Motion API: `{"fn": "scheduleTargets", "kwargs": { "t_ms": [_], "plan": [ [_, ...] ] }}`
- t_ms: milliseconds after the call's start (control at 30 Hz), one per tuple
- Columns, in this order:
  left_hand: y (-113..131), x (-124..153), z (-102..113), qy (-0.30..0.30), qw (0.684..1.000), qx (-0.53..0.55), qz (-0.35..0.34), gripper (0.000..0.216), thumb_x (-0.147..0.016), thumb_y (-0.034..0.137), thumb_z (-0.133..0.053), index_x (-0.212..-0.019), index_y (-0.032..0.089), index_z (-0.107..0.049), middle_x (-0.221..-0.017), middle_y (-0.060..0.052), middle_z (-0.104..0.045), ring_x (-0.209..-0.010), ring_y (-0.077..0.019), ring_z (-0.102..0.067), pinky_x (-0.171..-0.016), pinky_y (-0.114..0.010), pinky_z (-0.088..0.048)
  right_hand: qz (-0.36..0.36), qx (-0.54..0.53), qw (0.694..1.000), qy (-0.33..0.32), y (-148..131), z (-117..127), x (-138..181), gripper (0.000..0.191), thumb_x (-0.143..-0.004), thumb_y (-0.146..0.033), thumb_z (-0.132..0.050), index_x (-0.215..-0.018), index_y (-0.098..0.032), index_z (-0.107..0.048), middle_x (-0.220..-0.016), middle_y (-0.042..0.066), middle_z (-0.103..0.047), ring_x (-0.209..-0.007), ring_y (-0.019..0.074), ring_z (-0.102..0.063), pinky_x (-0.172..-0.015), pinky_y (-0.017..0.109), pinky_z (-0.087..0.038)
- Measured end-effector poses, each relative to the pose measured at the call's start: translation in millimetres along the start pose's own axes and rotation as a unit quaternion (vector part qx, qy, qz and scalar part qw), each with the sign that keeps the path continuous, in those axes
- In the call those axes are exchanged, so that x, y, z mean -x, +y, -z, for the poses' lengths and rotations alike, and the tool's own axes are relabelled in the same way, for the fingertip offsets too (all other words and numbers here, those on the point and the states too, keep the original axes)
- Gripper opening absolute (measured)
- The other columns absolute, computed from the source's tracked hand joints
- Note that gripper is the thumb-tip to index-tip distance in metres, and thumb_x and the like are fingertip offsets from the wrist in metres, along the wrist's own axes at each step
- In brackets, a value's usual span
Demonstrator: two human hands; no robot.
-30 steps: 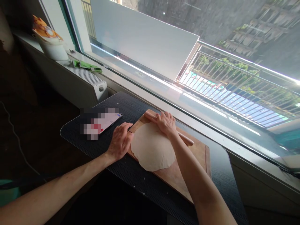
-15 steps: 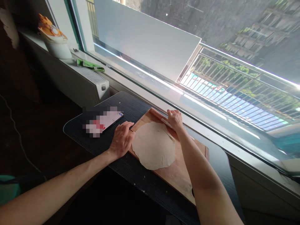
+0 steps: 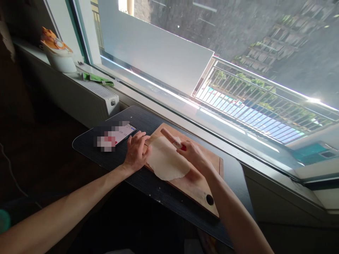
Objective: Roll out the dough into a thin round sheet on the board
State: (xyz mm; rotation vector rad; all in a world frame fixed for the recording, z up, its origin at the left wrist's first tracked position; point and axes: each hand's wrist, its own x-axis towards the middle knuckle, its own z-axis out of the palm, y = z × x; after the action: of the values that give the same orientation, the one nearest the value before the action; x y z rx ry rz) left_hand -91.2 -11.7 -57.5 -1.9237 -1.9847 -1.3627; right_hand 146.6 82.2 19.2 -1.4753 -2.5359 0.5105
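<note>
A wide, thin sheet of rolled-out dough (image 3: pixel 166 160) lies on a wooden cutting board (image 3: pixel 196 190). My right hand (image 3: pixel 192 154) is closed round a wooden rolling pin (image 3: pixel 168 137), which lies across the far right part of the dough; the pin's near end is hidden in the grip. At the board's left edge, my left hand (image 3: pixel 136 150) rests with fingers stretched out and apart. Its thumb is by the dough's left rim; I cannot tell whether it presses on it.
Left of the board, a phone (image 3: pixel 124 133) lies on the black table (image 3: pixel 106 158). Beyond the table run a windowsill and a large window (image 3: pixel 159 53). A white radiator (image 3: pixel 97 102) carries a white bucket (image 3: pixel 60 60) and a green cloth (image 3: pixel 97 79).
My right hand has brought the rolling pin from the board's far edge nearer, over the dough. The left hand stays by the board's left edge. The view has shifted slightly.
</note>
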Motion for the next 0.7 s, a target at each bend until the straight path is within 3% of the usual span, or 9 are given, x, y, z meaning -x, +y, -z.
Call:
{"fn": "scheduleTargets", "kwargs": {
  "t_ms": [100,200,367,533,700],
  "plan": [
    [7.6,-3.1,-2.4,-0.014,0.999,-0.024,-0.026,0.032,-0.09,0.03,-0.046,-0.118,0.019,-0.059,-0.137,-0.015,-0.057,-0.14,-0.0308,-0.041,-0.118,-0.057,-0.023,0.001,-0.033,0.999,-0.025,-4.4,-3.3,9.4,0.023,-0.088,-0.035,-0.055,-0.078,-0.017,-0.066,-0.072,-0.001,-0.061,-0.062,0.0105,-0.046,-0.058,0.023,-0.03],
    [10.0,0.7,-5.4,-0.046,0.996,-0.05,-0.055,0.029,-0.088,0.027,-0.049,-0.112,0.019,-0.063,-0.133,-0.014,-0.06,-0.138,-0.032,-0.043,-0.117,-0.059,-0.025,-0.032,-0.019,0.999,0.004,2.2,3.7,2.4,0.03,-0.091,-0.03,-0.046,-0.076,-0.016,-0.068,-0.065,-0.001,-0.058,-0.059,0.0109,-0.045,-0.056,0.023,-0.029],
    [11.2,9.0,-3.7,-0.094,0.984,-0.092,-0.116,0.034,-0.09,0.026,-0.049,-0.12,0.021,-0.065,-0.136,-0.014,-0.058,-0.139,-0.0337,-0.042,-0.116,-0.063,-0.024,-0.082,0.034,0.996,0.021,11.3,5.3,-14.6,0.021,-0.084,-0.022,-0.054,-0.088,-0.02,-0.074,-0.074,0.001,-0.068,-0.065,0.0125,-0.053,-0.059,0.023,-0.033],
    [13.5,8.0,-3.1,-0.102,0.982,-0.111,-0.116,0.036,-0.09,0.026,-0.049,-0.121,0.018,-0.066,-0.132,-0.017,-0.061,-0.137,-0.0347,-0.044,-0.115,-0.064,-0.026,-0.125,0.086,0.988,-0.003,7.1,-2.5,-24.7,0.021,-0.086,-0.026,-0.053,-0.083,-0.019,-0.074,-0.069,0.0,-0.065,-0.06,0.0119,-0.051,-0.053,0.024,-0.028],
    [12.9,8.6,-5.6,-0.104,0.982,-0.11,-0.114,0.035,-0.09,0.027,-0.049,-0.117,0.015,-0.067,-0.131,-0.018,-0.062,-0.137,-0.0354,-0.044,-0.116,-0.064,-0.025,-0.154,0.108,0.982,-0.027,7.9,0.9,-38.8,0.016,-0.082,-0.03,-0.063,-0.087,-0.019,-0.074,-0.068,0.001,-0.065,-0.064,0.0129,-0.055,-0.057,0.023,-0.033]
  ]
}}
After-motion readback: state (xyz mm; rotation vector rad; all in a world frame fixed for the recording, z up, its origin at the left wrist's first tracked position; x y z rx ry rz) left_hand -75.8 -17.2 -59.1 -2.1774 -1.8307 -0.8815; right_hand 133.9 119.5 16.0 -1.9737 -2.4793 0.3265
